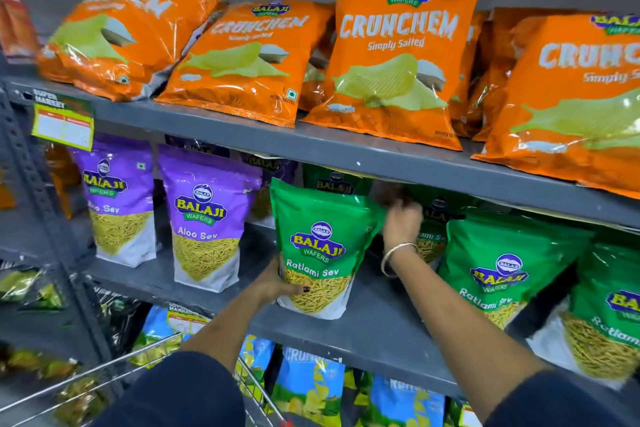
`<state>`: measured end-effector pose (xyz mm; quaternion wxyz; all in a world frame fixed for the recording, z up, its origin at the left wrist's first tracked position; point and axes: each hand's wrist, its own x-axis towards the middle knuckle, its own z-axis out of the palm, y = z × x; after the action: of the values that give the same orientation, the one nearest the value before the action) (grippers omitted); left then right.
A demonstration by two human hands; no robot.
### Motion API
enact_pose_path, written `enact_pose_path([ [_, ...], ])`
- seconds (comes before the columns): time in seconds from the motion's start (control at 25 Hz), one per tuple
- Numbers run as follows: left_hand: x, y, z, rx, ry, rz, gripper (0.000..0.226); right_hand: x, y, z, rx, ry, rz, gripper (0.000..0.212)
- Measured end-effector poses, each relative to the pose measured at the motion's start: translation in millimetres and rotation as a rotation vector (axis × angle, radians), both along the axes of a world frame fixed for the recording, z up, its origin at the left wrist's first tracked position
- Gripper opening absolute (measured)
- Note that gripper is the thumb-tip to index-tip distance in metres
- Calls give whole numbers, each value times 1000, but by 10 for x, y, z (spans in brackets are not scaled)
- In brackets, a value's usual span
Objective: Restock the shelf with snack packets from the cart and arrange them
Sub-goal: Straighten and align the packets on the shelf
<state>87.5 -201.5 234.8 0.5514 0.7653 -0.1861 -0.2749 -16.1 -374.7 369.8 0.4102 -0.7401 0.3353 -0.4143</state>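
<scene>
A green Ratlami Sev packet (320, 246) stands upright on the middle shelf (374, 329). My left hand (277, 282) grips its lower left corner, thumb across the front. My right hand (401, 222), with a bangle on the wrist, holds the packet's top right corner, fingers partly blurred. More green Ratlami Sev packets (498, 267) stand to the right and behind. Two purple Aloo Sev packets (206, 218) stand to the left. The wire cart (138, 360) shows at the bottom left, below my left arm.
Orange Crunchem packets (394, 62) lean along the upper shelf (311, 146). Blue Crunchem packets (308, 388) fill the lower shelf. A yellow price tag (64, 121) hangs at the upper shelf's left end. Dark packets (27, 288) sit in the neighbouring rack on the left.
</scene>
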Motion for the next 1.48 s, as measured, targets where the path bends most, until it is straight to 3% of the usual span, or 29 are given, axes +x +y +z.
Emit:
enact_pose_path([
  [0.04,3,-4,-33,19,-13,-20,87,22,-160,-240,128,54,-29,29],
  [0.08,15,-7,-65,44,-34,-22,87,29,-250,-493,201,230,56,33],
  [0.16,28,-2,-117,73,-69,-3,89,14,-216,-1048,255,588,446,64],
  [0.2,50,12,-160,78,-87,5,95,3,-125,-1261,331,628,600,80],
  [0.24,85,17,-200,74,-103,10,99,8,-23,-1423,388,572,677,88],
  [0.36,246,89,-406,105,-129,9,93,85,199,-1607,373,372,578,85],
  [0.6,72,135,-331,175,-171,47,109,10,186,-1612,330,389,533,81],
  [0.68,-128,205,-340,314,-474,278,96,-241,16,-1613,339,406,402,53],
  [0.72,-261,254,-364,366,-736,353,84,-427,-119,-1648,321,433,321,30],
  [0.76,-367,260,-412,411,-994,359,76,-635,-277,-1688,305,481,220,23],
  [0.8,-500,184,-406,420,-1192,295,73,-887,-463,-1705,285,536,123,25],
  [0.88,-732,-147,-433,377,-1388,78,64,-1354,-760,-1664,278,669,-63,5],
  [0.92,-892,-440,-396,366,-1405,-26,59,-1585,-879,-1599,288,707,-156,20],
  [1.0,-1230,-1067,-267,305,-1210,-190,56,-1867,-1168,-1496,355,616,-174,45],
  [1.12,-1500,-1954,-85,111,-431,-215,93,-2064,-1731,-1325,540,285,130,105],
  [1.16,-1491,-2135,-67,80,-291,-213,97,-2003,-1842,-1247,515,347,217,110],
  [1.24,-1503,-2313,-57,63,-237,-173,88,-1909,-1873,-1153,387,438,386,117],
  [1.36,-1510,-2145,0,17,-202,-67,73,-1744,-1771,-1351,416,302,440,146],
  [1.48,-1390,-1839,-22,-47,-144,-36,81,-1633,-1490,-1356,470,253,540,128],
])
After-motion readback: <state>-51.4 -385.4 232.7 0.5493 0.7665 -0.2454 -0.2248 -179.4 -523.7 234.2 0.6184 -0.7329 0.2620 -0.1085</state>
